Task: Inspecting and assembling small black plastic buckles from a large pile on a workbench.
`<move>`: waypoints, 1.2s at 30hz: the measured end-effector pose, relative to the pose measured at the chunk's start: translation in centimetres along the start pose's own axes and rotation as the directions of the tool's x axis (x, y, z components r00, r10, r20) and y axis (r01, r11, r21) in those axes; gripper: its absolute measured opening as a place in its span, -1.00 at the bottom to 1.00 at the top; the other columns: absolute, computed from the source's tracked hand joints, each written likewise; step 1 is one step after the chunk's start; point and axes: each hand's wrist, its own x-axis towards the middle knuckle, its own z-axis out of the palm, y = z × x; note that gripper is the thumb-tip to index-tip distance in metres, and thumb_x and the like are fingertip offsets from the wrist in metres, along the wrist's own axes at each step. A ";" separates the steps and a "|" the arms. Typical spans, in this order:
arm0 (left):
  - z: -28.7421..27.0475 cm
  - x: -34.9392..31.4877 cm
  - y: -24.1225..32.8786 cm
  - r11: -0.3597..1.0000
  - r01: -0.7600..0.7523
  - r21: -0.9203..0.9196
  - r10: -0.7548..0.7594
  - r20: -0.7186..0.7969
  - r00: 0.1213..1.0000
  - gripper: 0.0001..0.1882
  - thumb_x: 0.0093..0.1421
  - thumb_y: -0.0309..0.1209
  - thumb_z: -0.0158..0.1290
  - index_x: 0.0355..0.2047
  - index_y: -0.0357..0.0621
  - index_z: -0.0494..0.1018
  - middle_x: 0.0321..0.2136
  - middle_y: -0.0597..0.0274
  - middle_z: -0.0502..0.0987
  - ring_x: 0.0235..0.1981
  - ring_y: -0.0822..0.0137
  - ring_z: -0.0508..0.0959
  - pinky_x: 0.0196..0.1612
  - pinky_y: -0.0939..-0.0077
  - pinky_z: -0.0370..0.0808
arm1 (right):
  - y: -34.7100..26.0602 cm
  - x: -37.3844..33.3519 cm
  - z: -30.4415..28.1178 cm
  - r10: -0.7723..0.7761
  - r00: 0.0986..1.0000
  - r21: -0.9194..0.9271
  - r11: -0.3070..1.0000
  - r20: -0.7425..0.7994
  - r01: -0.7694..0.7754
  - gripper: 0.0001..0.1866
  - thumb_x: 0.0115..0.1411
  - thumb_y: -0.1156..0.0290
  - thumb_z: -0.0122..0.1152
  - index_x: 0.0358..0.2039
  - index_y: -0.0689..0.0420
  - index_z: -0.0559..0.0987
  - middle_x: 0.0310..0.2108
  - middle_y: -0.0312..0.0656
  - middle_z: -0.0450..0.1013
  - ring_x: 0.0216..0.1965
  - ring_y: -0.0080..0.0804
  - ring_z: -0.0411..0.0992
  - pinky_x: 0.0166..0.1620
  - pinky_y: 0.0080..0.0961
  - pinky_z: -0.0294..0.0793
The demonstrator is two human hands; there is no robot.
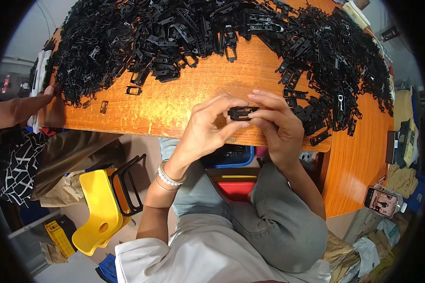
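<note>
Between my two hands is a small black plastic frame-shaped part (pixel 242 113), held level just above the table's near edge. My left hand (pixel 211 121) pinches its left end with thumb and forefinger. At its right end, the thumb and fingers of my right hand (pixel 279 123) grip it too. Fingertips hide both ends of the part. A big heap of similar black plastic parts (pixel 184 28) spreads over the far side of the wooden table (pixel 174 99). Its right side (pixel 335 70) comes down close to my right hand.
Two loose black parts lie left of my hands, one small frame (pixel 133 90) among them. Another person's hand (pixel 47 94) rests at the table's left edge. A yellow chair (pixel 97 203) stands at lower left. A blue bin (pixel 231 159) sits under the table, and a phone (pixel 381 201) is at right.
</note>
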 end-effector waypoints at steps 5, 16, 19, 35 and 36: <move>0.4 -0.3 -0.5 0.968 0.136 -0.213 -0.138 0.004 0.990 -0.68 -0.07 -0.58 0.18 -0.25 -0.27 0.44 -0.49 0.25 0.49 -0.59 0.49 0.42 -0.51 0.65 0.38 | -0.2 -0.1 -0.1 -0.028 1.000 -0.044 0.999 -0.001 0.028 -0.91 0.00 0.60 0.14 -0.42 0.28 0.53 -0.14 -0.07 0.42 -0.05 -0.20 0.33 0.00 -0.43 0.27; 4.1 4.8 -1.0 0.914 0.250 -0.318 -0.188 0.212 0.959 -0.87 0.08 -0.51 0.05 -0.37 -0.35 0.46 -0.52 0.11 0.49 -0.54 0.32 0.50 -0.44 0.52 0.43 | 0.4 -1.3 -4.9 0.171 0.828 0.140 0.984 -0.534 -0.113 -0.79 0.23 0.42 -0.06 -0.39 0.32 0.46 -0.36 -0.17 0.40 -0.42 -0.57 0.30 -0.31 -0.66 0.29; 5.8 4.8 -1.7 0.997 0.072 0.037 -0.078 0.174 0.982 -0.90 -0.01 -0.51 0.07 -0.48 -0.31 0.48 -0.54 0.01 0.42 -0.49 0.08 0.47 -0.40 0.33 0.40 | 0.6 -1.3 -5.5 0.246 0.798 0.245 0.961 -0.551 -0.127 -0.77 0.24 0.42 -0.07 -0.37 0.34 0.47 -0.35 -0.16 0.40 -0.42 -0.59 0.30 -0.31 -0.66 0.29; 5.0 3.9 -2.7 0.975 0.092 0.204 -0.087 -0.033 0.996 -0.91 -0.11 -0.57 0.07 -0.54 -0.33 0.42 -0.63 0.12 0.45 -0.65 0.24 0.47 -0.55 0.45 0.41 | 0.0 -1.0 -4.7 0.620 0.683 0.537 0.753 -0.386 -0.381 -0.83 0.17 0.44 0.06 -0.35 0.30 0.51 -0.52 -0.27 0.41 -0.51 -0.61 0.30 -0.40 -0.73 0.28; 4.9 3.5 -2.6 0.972 0.193 -0.132 -0.199 -0.033 0.980 -0.89 -0.07 -0.59 0.07 -0.47 -0.34 0.45 -0.61 0.18 0.48 -0.62 0.38 0.48 -0.53 0.56 0.41 | 0.6 -1.2 -4.7 0.642 0.712 0.579 0.707 -0.285 -0.405 -0.82 0.17 0.42 0.05 -0.37 0.29 0.51 -0.55 -0.25 0.43 -0.54 -0.61 0.35 -0.45 -0.74 0.29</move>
